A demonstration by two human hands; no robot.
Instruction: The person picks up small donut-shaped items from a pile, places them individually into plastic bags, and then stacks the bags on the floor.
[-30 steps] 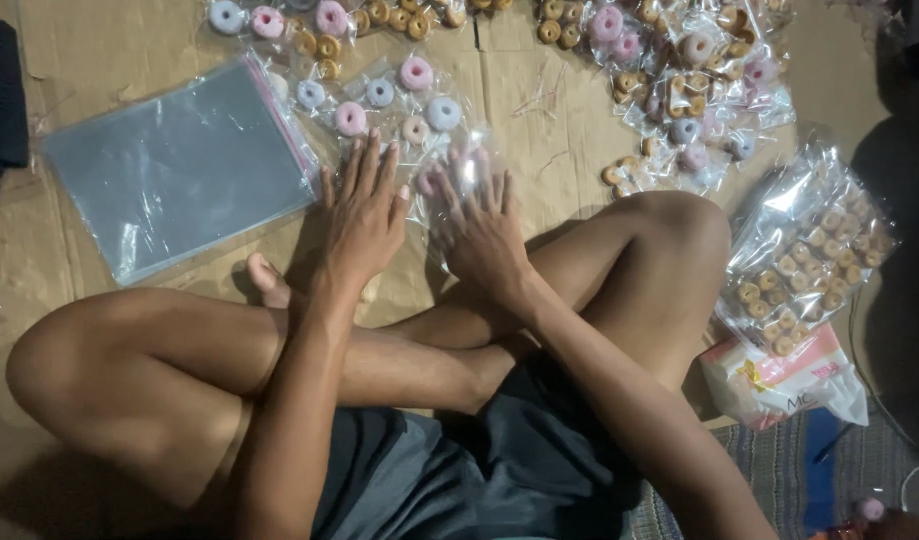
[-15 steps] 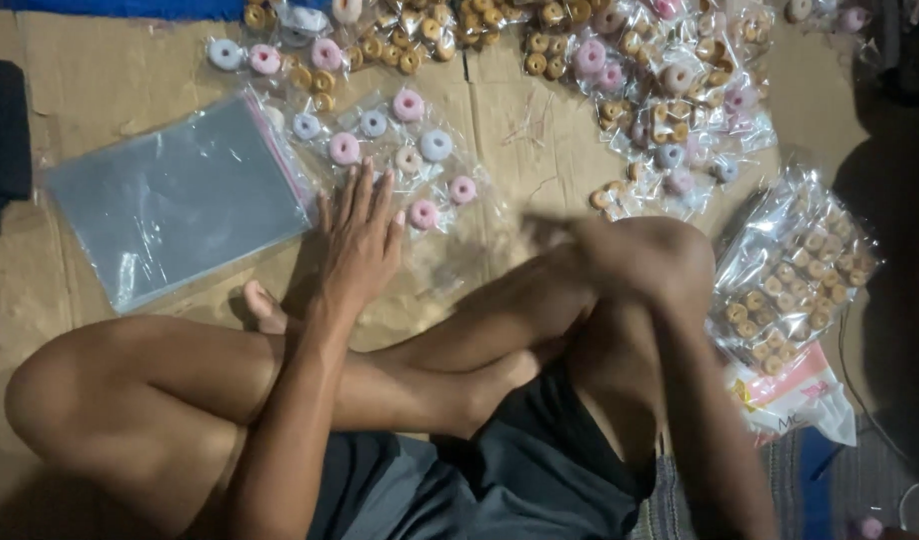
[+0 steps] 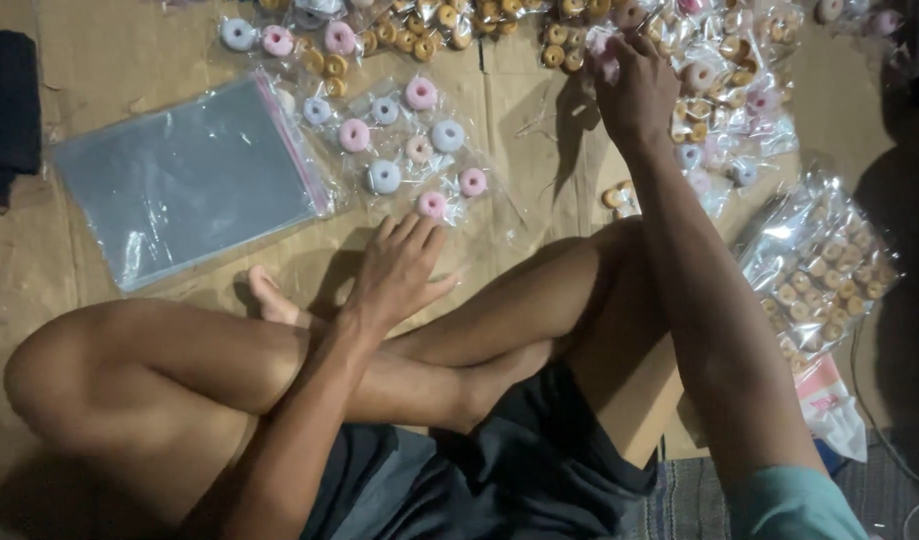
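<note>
I sit cross-legged on flattened cardboard. My left hand lies flat on the near edge of a clear plastic bag holding several small pink and pale blue rings; its fingertips touch a pink ring. My right hand reaches far forward to a heap of clear packets with beige and pink rings, fingers curled onto one packet at the heap's left edge. Whether it has lifted anything is unclear.
A stack of empty clear zip bags lies at the left. A big bag of beige rings lies at the right, by my knee. More ring packets line the far edge. A dark cloth is at far left.
My right hand left the ring bag in front of me and stretched forward and right to the packet heap. My left hand stayed on the bag.
</note>
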